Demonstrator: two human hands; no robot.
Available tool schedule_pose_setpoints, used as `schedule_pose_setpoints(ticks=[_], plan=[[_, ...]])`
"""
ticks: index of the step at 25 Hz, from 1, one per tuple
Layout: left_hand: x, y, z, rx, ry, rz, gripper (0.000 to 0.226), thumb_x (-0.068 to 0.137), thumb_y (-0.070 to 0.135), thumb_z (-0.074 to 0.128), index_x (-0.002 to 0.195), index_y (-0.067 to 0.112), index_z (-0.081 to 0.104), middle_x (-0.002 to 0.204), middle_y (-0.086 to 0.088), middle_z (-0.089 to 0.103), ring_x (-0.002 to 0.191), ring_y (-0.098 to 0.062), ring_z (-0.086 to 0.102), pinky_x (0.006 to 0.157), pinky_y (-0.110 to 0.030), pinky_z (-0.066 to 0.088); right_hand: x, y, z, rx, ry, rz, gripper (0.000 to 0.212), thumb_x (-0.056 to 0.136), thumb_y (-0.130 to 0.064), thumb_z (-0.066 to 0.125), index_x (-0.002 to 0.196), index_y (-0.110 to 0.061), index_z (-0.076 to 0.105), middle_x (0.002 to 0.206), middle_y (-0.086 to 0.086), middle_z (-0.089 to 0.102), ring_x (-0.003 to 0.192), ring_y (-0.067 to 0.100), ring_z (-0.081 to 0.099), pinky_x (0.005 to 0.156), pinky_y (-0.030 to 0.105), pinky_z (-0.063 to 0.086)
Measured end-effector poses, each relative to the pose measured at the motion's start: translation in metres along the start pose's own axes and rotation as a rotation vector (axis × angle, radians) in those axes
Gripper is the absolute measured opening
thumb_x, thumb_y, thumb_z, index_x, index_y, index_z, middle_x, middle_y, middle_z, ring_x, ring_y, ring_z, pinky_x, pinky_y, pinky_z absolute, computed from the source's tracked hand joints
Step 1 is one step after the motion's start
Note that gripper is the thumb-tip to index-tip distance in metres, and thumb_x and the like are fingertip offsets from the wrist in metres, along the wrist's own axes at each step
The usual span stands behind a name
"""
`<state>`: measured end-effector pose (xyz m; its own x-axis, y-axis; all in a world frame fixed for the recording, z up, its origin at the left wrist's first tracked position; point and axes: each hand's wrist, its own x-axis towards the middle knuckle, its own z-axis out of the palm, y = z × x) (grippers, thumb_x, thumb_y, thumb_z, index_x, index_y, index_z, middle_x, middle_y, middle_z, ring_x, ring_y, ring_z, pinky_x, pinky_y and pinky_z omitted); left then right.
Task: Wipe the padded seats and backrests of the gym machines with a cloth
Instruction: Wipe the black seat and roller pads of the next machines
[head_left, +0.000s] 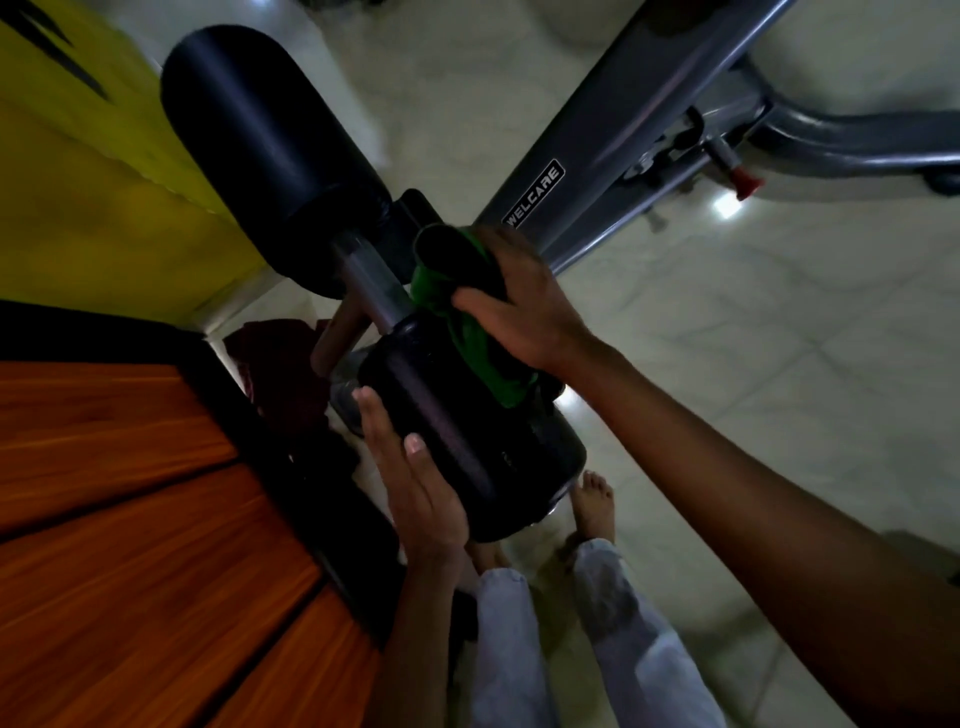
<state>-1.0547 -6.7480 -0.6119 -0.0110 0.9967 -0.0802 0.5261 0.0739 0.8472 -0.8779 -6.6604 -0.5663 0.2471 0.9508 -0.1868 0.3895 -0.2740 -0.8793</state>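
Two black padded rollers sit on one grey axle (371, 283) of a gym machine. The far roller (260, 140) lies up left, the near roller (467, 436) at centre. My right hand (524, 301) grips a bunched green cloth (467, 332) and presses it on the inner end of the near roller, beside the axle. Flat against that roller's left side rests my left hand (415, 488), fingers straight and thumb on top.
The machine's grey frame beam (613, 150), labelled WELCARE, runs up right, with a red-tipped adjustment pin (745, 184) beside it. A yellow wall (78, 156) and an orange wooden panel (119, 545) stand at left. My bare feet (592, 504) are on the pale tiled floor (779, 338).
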Motion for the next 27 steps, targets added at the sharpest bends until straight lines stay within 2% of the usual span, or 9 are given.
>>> schedule_pose_setpoints(ticks=[2, 5, 7, 9, 14, 19, 22, 24, 27], plan=[[0.002, -0.001, -0.008, 0.005, 0.103, -0.040, 0.058, 0.101, 0.044, 0.024, 0.148, 0.011, 0.018, 0.158, -0.013, 0.014, 0.146, -0.011, 0.013, 0.119, -0.033, 0.020, -0.004, 0.006, -0.011, -0.032, 0.046, 0.028, 0.061, 0.074, -0.032, 0.055, 0.130, -0.010, 0.052, 0.116, 0.007, 0.052, 0.110, 0.023, 0.053, 0.088, 0.024, 0.040], [0.015, 0.025, 0.005, 0.050, 0.129, 0.040, 0.055, 0.101, 0.032, 0.027, 0.149, 0.005, 0.021, 0.157, -0.005, 0.011, 0.144, -0.003, 0.009, 0.115, -0.016, 0.012, -0.005, 0.008, 0.005, -0.159, -0.036, -0.068, 0.064, 0.074, -0.040, 0.052, 0.131, -0.012, 0.052, 0.123, 0.011, 0.051, 0.112, 0.029, 0.052, 0.095, 0.037, 0.044], [0.018, 0.037, 0.017, 0.172, 0.040, 0.083, 0.053, 0.100, 0.030, 0.026, 0.150, 0.011, 0.021, 0.157, 0.003, 0.010, 0.146, -0.010, 0.005, 0.117, -0.020, 0.005, -0.016, 0.008, 0.018, -0.202, -0.043, -0.085, 0.068, 0.072, -0.045, 0.045, 0.133, -0.015, 0.051, 0.125, 0.012, 0.050, 0.112, 0.032, 0.052, 0.094, 0.038, 0.044], [0.018, 0.034, 0.021, 0.244, 0.033, 0.104, 0.052, 0.100, 0.029, 0.026, 0.150, 0.012, 0.023, 0.158, 0.001, 0.013, 0.147, -0.016, 0.005, 0.119, -0.027, 0.002, -0.045, 0.014, 0.014, -0.199, -0.002, -0.061, 0.068, 0.072, -0.044, 0.044, 0.135, -0.018, 0.047, 0.126, 0.011, 0.049, 0.112, 0.030, 0.050, 0.092, 0.037, 0.044], [0.017, 0.034, 0.017, 0.252, 0.050, 0.127, 0.051, 0.100, 0.022, 0.029, 0.148, 0.005, 0.027, 0.157, -0.005, 0.017, 0.147, -0.017, 0.004, 0.118, -0.024, -0.001, -0.125, 0.034, -0.002, -0.178, 0.015, -0.029, 0.062, 0.070, -0.036, 0.051, 0.131, -0.025, 0.045, 0.129, 0.003, 0.043, 0.117, 0.020, 0.047, 0.093, 0.044, 0.048], [0.021, 0.033, 0.017, 0.252, 0.050, 0.119, 0.051, 0.100, 0.028, 0.029, 0.147, 0.008, 0.029, 0.156, -0.005, 0.023, 0.147, -0.015, 0.007, 0.119, -0.028, 0.006, -0.034, 0.000, 0.016, -0.251, -0.037, -0.012, 0.069, 0.073, -0.047, 0.039, 0.134, -0.017, 0.046, 0.129, 0.012, 0.044, 0.113, 0.032, 0.047, 0.094, 0.045, 0.045], [0.031, 0.038, 0.008, 0.277, 0.079, 0.121, 0.050, 0.099, 0.034, 0.030, 0.143, 0.012, 0.034, 0.149, -0.003, 0.034, 0.139, -0.019, 0.024, 0.113, -0.041, 0.023, 0.000, -0.014, 0.022, -0.314, -0.097, -0.090, 0.069, 0.072, -0.048, 0.038, 0.133, -0.019, 0.047, 0.129, 0.010, 0.045, 0.113, 0.031, 0.047, 0.092, 0.045, 0.045], [0.067, 0.045, -0.003, 0.240, 0.127, 0.094, 0.052, 0.096, 0.034, 0.034, 0.141, 0.009, 0.037, 0.144, -0.010, 0.040, 0.132, -0.022, 0.033, 0.107, -0.047, 0.030, 0.010, -0.017, 0.022, -0.283, -0.129, -0.107, 0.071, 0.070, -0.047, 0.040, 0.134, -0.018, 0.048, 0.130, 0.009, 0.046, 0.115, 0.029, 0.047, 0.096, 0.043, 0.044], [0.157, 0.054, -0.021, 0.152, 0.171, 0.159, 0.052, 0.097, 0.030, 0.035, 0.140, 0.002, 0.040, 0.145, -0.014, 0.040, 0.133, -0.021, 0.033, 0.110, -0.034, 0.026, 0.051, -0.038, 0.026, -0.223, -0.051, -0.100, 0.071, 0.068, -0.046, 0.043, 0.131, -0.013, 0.051, 0.126, 0.009, 0.048, 0.113, 0.026, 0.049, 0.097, 0.035, 0.042]])
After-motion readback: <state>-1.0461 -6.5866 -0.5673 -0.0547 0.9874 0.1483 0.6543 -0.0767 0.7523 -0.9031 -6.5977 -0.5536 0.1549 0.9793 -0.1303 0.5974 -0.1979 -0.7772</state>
